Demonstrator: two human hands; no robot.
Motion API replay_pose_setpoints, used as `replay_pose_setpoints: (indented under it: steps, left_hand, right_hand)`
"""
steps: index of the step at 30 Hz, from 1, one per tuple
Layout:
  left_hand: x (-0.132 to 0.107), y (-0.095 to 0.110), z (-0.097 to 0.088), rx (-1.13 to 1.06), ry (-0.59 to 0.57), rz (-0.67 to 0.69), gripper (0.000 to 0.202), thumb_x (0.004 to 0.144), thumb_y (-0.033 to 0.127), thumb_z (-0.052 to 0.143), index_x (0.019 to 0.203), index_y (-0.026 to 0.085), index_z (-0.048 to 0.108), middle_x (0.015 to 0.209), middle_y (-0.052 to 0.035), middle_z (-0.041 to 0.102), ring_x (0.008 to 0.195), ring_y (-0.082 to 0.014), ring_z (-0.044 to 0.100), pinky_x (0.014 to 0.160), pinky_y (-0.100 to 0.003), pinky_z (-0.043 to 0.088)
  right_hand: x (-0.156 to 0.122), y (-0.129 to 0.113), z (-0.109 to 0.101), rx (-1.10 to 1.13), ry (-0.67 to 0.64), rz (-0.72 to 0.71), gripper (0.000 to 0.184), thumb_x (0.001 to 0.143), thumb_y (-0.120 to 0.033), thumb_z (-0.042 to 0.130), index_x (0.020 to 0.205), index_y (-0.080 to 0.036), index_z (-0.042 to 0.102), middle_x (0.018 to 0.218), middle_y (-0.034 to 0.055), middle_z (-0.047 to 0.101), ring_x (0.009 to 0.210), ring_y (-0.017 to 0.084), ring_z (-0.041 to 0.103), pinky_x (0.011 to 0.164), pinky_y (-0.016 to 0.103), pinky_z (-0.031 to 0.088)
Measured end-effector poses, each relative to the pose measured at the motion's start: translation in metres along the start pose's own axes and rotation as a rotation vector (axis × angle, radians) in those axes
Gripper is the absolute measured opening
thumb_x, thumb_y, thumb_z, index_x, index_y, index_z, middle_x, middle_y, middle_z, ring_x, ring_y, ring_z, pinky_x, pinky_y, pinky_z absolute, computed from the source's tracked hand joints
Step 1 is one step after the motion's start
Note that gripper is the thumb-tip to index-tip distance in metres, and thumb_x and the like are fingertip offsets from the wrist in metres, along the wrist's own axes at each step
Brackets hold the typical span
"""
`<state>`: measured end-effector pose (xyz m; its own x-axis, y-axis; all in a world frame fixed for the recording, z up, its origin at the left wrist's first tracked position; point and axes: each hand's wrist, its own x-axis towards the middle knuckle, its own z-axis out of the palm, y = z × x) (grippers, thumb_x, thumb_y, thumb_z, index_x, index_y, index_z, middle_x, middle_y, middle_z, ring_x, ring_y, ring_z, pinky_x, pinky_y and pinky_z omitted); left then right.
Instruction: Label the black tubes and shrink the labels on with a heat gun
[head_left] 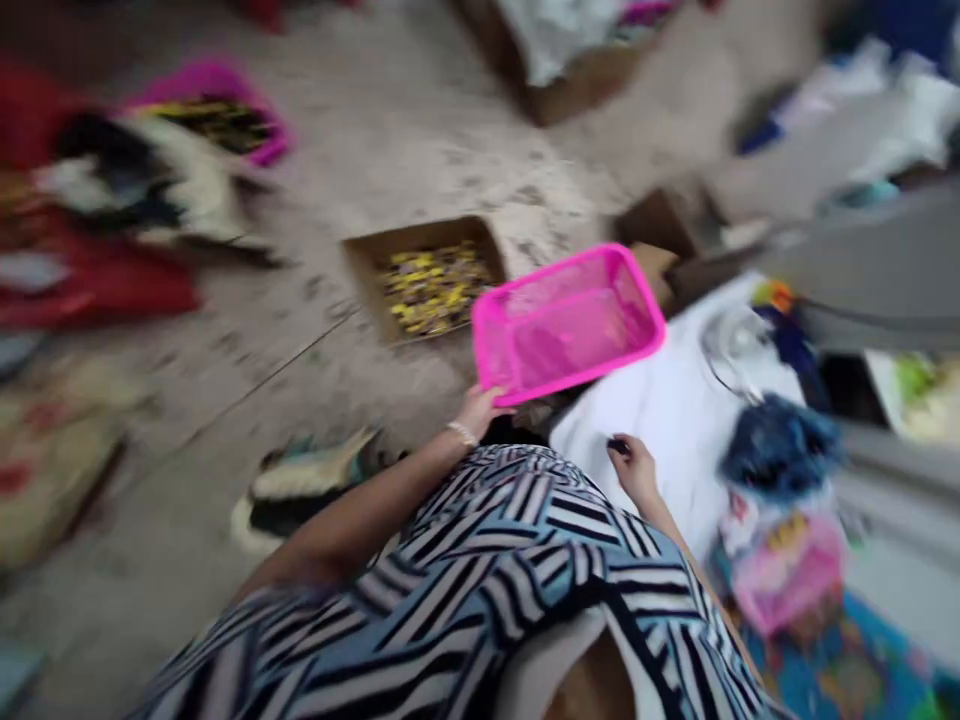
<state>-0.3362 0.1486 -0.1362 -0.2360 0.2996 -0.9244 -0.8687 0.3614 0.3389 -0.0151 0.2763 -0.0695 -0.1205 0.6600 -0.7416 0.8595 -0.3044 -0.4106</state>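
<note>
My left hand (481, 410), with a pale bracelet at the wrist, grips the near left corner of a bright pink plastic basket (570, 375). The basket is tilted toward me and I see no items inside it. Between the fingertips of my right hand (636, 468) is a small dark object (619, 446), too blurred to name. That hand is over a white cloth surface (675, 400) to the right of the basket. Behind the basket, a cardboard box (367, 285) on the floor holds many small yellow and dark pieces (435, 285).
Another pink basket (281, 145) with yellow and dark pieces stands far left, beside red bags (97, 290). Blue denim-like cloth (780, 445) and a lighter pink basket (795, 575) are at right. A lined carton (577, 95) stands at the back. Motion blurs the surroundings.
</note>
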Motion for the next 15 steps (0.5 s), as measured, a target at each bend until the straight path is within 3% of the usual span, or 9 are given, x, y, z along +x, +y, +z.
replay_pose_setpoints:
  steps: [1, 3, 5, 7, 9, 11, 15]
  left_hand:
    - [0.005, -0.002, 0.016, 0.057, -0.035, 0.003, 0.027, 0.078, 0.018, 0.08, 0.1, 0.012, 0.068, 0.084, -0.0067, 0.074, 0.067, -0.0179, 0.07, 0.054, -0.027, 0.059]
    - [0.026, -0.003, 0.067, 0.182, -0.132, 0.019, 0.03, 0.075, 0.015, 0.077, 0.103, 0.014, 0.067, 0.088, -0.0047, 0.075, 0.066, -0.0157, 0.068, 0.052, -0.025, 0.059]
    - [0.047, -0.009, 0.139, 0.312, -0.242, 0.035, 0.029, 0.075, 0.012, 0.077, 0.101, 0.015, 0.066, 0.09, -0.0039, 0.075, 0.065, -0.014, 0.066, 0.053, -0.025, 0.06]
    - [0.057, -0.024, 0.21, 0.434, -0.343, 0.05, 0.024, 0.076, 0.009, 0.076, 0.097, 0.014, 0.065, 0.088, -0.0029, 0.073, 0.068, -0.0135, 0.066, 0.059, -0.026, 0.062]
    - [0.061, -0.045, 0.267, 0.56, -0.441, 0.036, 0.018, 0.08, 0.006, 0.071, 0.096, 0.012, 0.066, 0.087, -0.0022, 0.072, 0.073, -0.013, 0.067, 0.067, -0.027, 0.064]
    - [0.061, -0.068, 0.311, 0.693, -0.532, -0.01, 0.015, 0.085, 0.003, 0.067, 0.098, 0.009, 0.066, 0.087, -0.0025, 0.072, 0.077, -0.0123, 0.068, 0.073, -0.027, 0.064]
    - [0.047, -0.121, 0.375, 0.87, -0.669, -0.091, 0.013, 0.089, 0.003, 0.062, 0.1, 0.007, 0.067, 0.08, -0.0018, 0.071, 0.074, -0.013, 0.07, 0.069, -0.025, 0.062]
  right_hand:
    - [-0.002, 0.013, -0.012, 0.061, 0.068, 0.014, 0.04, 0.073, -0.043, 0.072, 0.108, -0.023, 0.073, 0.116, 0.01, 0.074, 0.104, 0.027, 0.068, 0.095, 0.045, 0.058]
    - [-0.01, 0.048, -0.039, 0.193, 0.208, 0.068, 0.037, 0.072, -0.035, 0.073, 0.108, -0.024, 0.074, 0.118, 0.0076, 0.073, 0.108, 0.024, 0.067, 0.095, 0.039, 0.058]
    - [-0.026, 0.09, -0.058, 0.34, 0.342, 0.159, 0.038, 0.075, -0.032, 0.073, 0.112, -0.024, 0.073, 0.121, 0.0058, 0.073, 0.102, 0.02, 0.067, 0.091, 0.034, 0.058]
    - [-0.057, 0.131, -0.054, 0.501, 0.442, 0.267, 0.041, 0.077, -0.033, 0.074, 0.117, -0.024, 0.071, 0.119, 0.0045, 0.073, 0.091, 0.016, 0.067, 0.084, 0.031, 0.058]
    - [-0.096, 0.162, -0.026, 0.673, 0.501, 0.388, 0.041, 0.081, -0.036, 0.075, 0.119, -0.023, 0.069, 0.108, 0.0026, 0.075, 0.08, 0.014, 0.065, 0.076, 0.029, 0.058]
    - [-0.136, 0.182, 0.016, 0.846, 0.528, 0.523, 0.035, 0.087, -0.04, 0.074, 0.116, -0.021, 0.068, 0.092, -0.0002, 0.073, 0.069, 0.013, 0.064, 0.066, 0.027, 0.056]
    - [-0.197, 0.203, 0.091, 1.136, 0.59, 0.81, 0.026, 0.099, -0.041, 0.071, 0.102, -0.015, 0.068, 0.081, -0.0016, 0.067, 0.063, 0.01, 0.061, 0.059, 0.024, 0.054]
